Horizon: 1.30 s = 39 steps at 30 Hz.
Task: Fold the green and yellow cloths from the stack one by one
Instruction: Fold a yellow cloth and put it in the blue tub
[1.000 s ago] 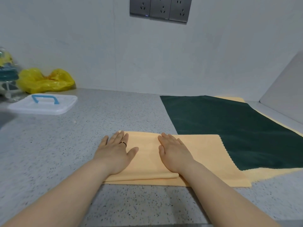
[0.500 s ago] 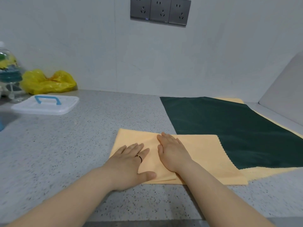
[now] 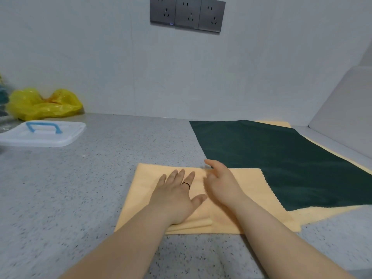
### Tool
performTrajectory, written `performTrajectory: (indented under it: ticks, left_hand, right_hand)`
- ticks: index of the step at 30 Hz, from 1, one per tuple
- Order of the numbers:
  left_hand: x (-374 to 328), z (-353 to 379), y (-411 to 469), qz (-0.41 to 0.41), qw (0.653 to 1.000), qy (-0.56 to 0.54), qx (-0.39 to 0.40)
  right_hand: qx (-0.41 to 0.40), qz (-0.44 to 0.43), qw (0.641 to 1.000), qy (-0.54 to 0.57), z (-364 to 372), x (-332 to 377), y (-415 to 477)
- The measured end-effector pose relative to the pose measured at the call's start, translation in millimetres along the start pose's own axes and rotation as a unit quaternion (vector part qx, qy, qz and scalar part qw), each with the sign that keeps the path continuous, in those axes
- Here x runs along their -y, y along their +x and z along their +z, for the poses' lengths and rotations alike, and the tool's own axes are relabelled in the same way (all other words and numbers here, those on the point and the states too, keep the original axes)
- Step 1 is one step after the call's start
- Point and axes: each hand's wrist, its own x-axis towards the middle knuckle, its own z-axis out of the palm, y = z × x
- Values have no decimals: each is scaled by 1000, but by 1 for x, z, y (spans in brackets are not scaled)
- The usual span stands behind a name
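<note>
Left hand (image 3: 175, 200) lies flat, fingers (image 3: 178, 176) spread, pressing the folded yellow cloth (image 3: 141, 190) on the table (image 3: 80, 188). Right hand (image 3: 223, 184) (motion-blurred) hovers beside it, fingers relaxed, holding nothing.

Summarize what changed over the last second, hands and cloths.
The left hand slid from the left edge of the folded yellow cloth toward its middle and rests flat there. The right hand, flat on the cloth before, now has its fingers raised and is blurred. Nothing gripped or released. The folded yellow cloth, green cloth, white lid and yellow bag stayed put.
</note>
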Motion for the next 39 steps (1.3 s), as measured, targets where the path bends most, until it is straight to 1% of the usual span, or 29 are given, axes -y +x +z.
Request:
performTrajectory:
  ticks: [2, 3, 4, 6, 8, 11, 13, 15, 16, 20, 24, 26, 29, 31, 34, 35, 37, 39]
  left_hand:
    - [1, 0, 1, 0, 1000, 8, 11]
    - [1, 0, 1, 1, 1000, 11, 15]
    - [1, -1, 1, 3, 1000, 14, 19]
    - [0, -1, 1, 3, 1000, 17, 20]
    - [1, -1, 1, 2, 1000, 19, 17]
    - [0, -1, 0, 4, 1000, 18, 16]
    - [1, -1, 0, 4, 1000, 13, 17]
    - [0, -1, 1, 7, 1000, 13, 22]
    - [0, -1, 1, 6, 1000, 14, 24]
    - [0, 0, 1, 8, 1000, 8, 24]
    - [0, -1, 1, 12, 1000, 4, 20]
    - [0, -4, 1, 21, 1000, -13, 15]
    - [0, -14, -5, 27, 997, -78, 0]
    - [8, -23, -13, 22, 992, -115, -42]
    - [34, -32, -33, -20, 986, -107, -124]
    - [45, -32, -41, -39, 986, -95, -130]
    - [60, -28, -56, -66, 988, -84, -109]
    - [66, -21, -64, -74, 986, -116, -89]
  right_hand:
    - [-28, 10, 990, -136, -22, -14, 8]
    - [-31, 36, 980, -194, -36, -22, 12]
    - [-24, 72, 969, -235, -51, -30, 15]
    - [19, 138, 954, -264, -75, -42, 18]
    - [43, 171, 955, -237, -89, -52, 20]
    - [39, 207, 961, -177, -97, -58, 21]
    - [35, 217, 968, -123, -100, -56, 23]
    - [30, 211, 974, -75, -104, -48, 25]
    - [35, 203, 976, -69, -108, -44, 26]
    - [110, 176, 976, -63, -129, -15, 33]
    - [152, 142, 977, -52, -136, 25, 41]
    - [168, 123, 978, -21, -131, 46, 45]
    - [188, 106, 976, 30, -116, 76, 50]
    - [205, 101, 972, 49, -101, 92, 52]
    - [203, 102, 972, 65, -72, 108, 55]
    - [196, 102, 973, 69, -61, 111, 55]
    - [194, 103, 972, 79, -39, 117, 55]
    - [200, 107, 970, 82, -15, 121, 54]
